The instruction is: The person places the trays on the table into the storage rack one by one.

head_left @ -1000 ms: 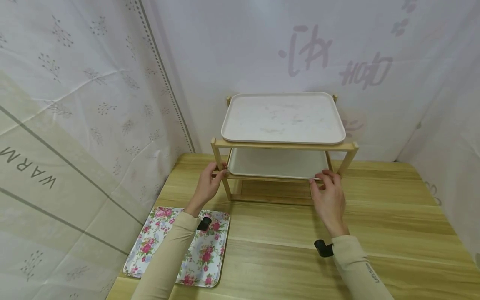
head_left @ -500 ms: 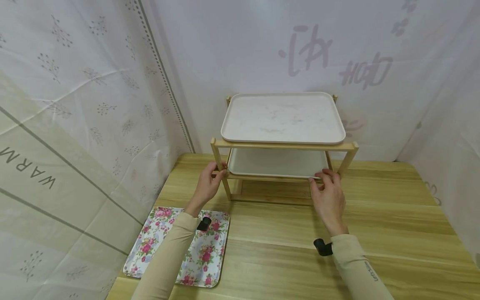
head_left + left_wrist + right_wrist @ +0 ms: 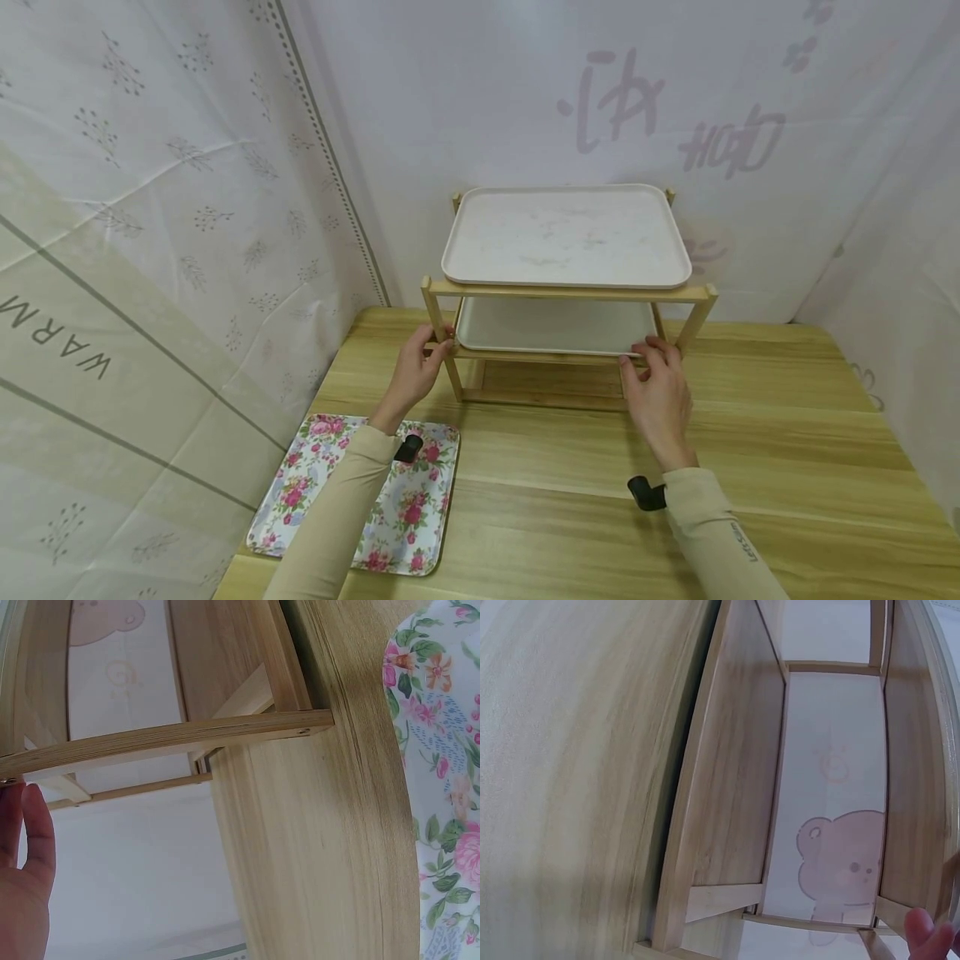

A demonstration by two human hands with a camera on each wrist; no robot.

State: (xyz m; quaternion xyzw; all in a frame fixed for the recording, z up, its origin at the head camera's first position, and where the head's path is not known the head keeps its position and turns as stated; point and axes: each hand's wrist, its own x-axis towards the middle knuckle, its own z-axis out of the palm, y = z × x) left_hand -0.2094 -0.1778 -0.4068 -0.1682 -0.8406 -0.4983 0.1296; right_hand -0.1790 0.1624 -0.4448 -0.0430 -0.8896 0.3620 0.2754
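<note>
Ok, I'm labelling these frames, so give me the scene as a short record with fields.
Left hand: grips the front left post of the wooden rack
Right hand: pinches the middle tray near its right front corner
Top tray: pale, marbled, on the rack's top
Middle tray: white, below the top tray
Floral tray: on the table, partly hidden by the left forearm

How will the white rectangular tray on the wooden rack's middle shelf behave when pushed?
Middle tray: probably stiff, its front rim straight; unlikely to roll, being flat; perhaps light, its edge looking thin where the right hand pinches it.
</note>
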